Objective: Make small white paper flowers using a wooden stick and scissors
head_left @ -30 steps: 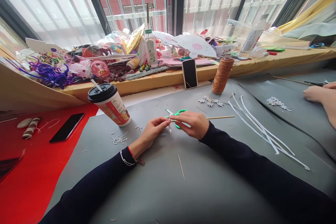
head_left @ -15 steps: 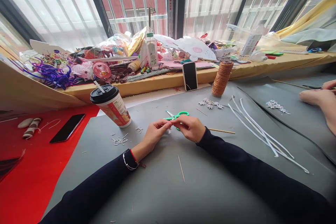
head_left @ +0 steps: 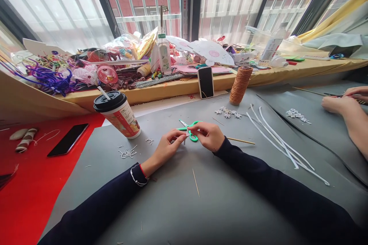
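Observation:
My left hand [head_left: 169,146] and my right hand [head_left: 210,135] meet near the middle of the grey mat [head_left: 230,199]. Both are closed in pinches around a small white piece [head_left: 187,133], whose shape is mostly hidden by the fingers. Just behind them lie green-handled scissors [head_left: 194,137], partly covered by my right hand. A thin wooden stick [head_left: 241,140] pokes out to the right of that hand, and another thin stick [head_left: 196,183] lies nearer to me. White cord snippets [head_left: 127,152] are scattered to the left.
A lidded paper cup [head_left: 120,116] stands left; a phone [head_left: 68,140] lies on red cloth. Behind are a propped phone [head_left: 206,82] and brown twine [head_left: 240,85]. White strips [head_left: 276,138] and small white flowers [head_left: 228,112] lie right. Another person's hand [head_left: 342,105] is at far right.
My fingertips have moved slightly apart, showing more of the white piece between them. The whole view has shifted a little, so the objects sit slightly further left.

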Motion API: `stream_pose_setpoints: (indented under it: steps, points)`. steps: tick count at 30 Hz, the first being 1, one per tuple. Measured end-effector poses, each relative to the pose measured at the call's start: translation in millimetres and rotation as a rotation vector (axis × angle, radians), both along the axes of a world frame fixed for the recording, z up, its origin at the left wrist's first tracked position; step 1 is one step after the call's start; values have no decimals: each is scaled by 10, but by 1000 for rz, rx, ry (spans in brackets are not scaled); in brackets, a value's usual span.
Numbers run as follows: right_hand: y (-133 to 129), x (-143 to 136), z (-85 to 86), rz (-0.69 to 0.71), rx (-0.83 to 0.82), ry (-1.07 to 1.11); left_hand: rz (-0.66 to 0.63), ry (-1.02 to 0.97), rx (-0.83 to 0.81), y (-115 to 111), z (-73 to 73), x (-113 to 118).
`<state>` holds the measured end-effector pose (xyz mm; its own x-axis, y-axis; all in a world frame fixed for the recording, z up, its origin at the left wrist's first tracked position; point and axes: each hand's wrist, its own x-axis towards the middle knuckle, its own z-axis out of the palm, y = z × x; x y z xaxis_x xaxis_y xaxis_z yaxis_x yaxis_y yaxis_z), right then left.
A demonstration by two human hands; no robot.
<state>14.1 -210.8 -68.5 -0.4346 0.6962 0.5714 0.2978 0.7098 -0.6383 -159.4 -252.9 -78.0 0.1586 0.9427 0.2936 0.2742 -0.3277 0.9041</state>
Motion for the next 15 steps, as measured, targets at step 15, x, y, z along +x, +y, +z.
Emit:
stream_pose_setpoints:
  steps: [15]
  points:
    - [-46,-39,-38,-30,201,-161,63,-69,17,37,-8,-3]
